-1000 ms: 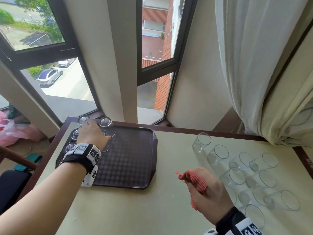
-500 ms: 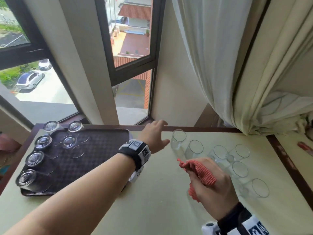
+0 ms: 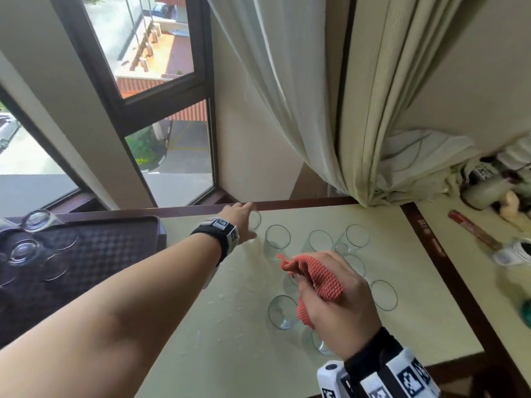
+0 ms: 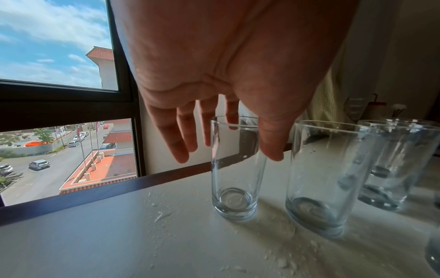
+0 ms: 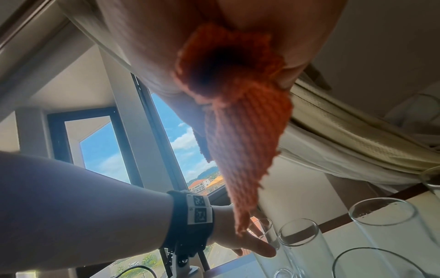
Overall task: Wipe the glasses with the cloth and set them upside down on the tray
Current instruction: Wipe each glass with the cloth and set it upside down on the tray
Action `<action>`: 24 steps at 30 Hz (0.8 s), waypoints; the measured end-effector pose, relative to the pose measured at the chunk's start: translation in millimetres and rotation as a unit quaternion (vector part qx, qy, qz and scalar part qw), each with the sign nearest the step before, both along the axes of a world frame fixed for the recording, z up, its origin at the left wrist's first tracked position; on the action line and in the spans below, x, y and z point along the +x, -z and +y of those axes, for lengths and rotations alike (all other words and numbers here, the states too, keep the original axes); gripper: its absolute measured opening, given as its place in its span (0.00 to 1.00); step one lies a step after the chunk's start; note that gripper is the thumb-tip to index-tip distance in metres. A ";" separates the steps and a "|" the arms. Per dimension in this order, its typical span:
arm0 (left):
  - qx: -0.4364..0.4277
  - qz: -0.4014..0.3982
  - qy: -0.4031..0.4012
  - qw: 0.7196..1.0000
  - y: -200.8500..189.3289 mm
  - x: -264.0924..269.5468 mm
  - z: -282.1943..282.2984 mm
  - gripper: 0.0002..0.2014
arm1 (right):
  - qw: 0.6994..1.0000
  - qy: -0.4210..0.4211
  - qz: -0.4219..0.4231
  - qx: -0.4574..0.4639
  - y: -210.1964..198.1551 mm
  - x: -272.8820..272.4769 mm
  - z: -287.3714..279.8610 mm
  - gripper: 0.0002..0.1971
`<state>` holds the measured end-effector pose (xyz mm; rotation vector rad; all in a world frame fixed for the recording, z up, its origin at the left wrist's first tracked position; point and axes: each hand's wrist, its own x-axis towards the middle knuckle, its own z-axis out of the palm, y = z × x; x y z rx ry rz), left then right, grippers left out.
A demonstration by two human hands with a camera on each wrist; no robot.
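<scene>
Nearest, the orange knit cloth (image 3: 316, 278) is kept bunched in the right hand (image 3: 336, 308), fingers curled on it. Beyond, upright clear glasses are grouped on the wet table (image 3: 201, 354). At the far edge, the end glass (image 4: 238, 169) is flanked by the left hand (image 4: 228, 79), fingers apart w/ thumb beside the wall, not yet clamped. Thin, rigid, prob. slippery & fragile; best gripped mid-wall. Tray (image 3: 109, 254) lies left w/ inverted glasses.

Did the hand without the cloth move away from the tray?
Yes. The left hand was over the tray a moment ago; now it has crossed rightward onto the table and reaches the nearest upright glass, fingers spread around it.
</scene>
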<state>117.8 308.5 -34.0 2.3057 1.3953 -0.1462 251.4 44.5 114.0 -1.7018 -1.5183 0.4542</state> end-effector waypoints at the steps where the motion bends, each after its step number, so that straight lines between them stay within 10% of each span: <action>1: 0.001 -0.007 -0.005 1.000 -0.6 0.1 0.1 0.41 | 1.000 -0.002 0.000 -0.001 0.5 1.8 0.5 0.14; 10: 0.031 -0.205 -0.162 0.965 -62.6 -56.9 -50.4 0.27 | 0.999 -0.034 0.022 0.030 -4.6 -5.7 20.9 0.10; 18: -0.042 -0.527 -0.271 0.805 -158.6 -154.7 -131.6 0.26 | 0.993 -0.015 0.074 0.090 -46.3 -77.2 79.0 0.07; 24: -0.095 -0.691 -0.295 0.654 -216.5 -191.2 -161.9 0.31 | 0.963 -0.201 0.030 0.178 -84.0 -145.9 96.2 0.20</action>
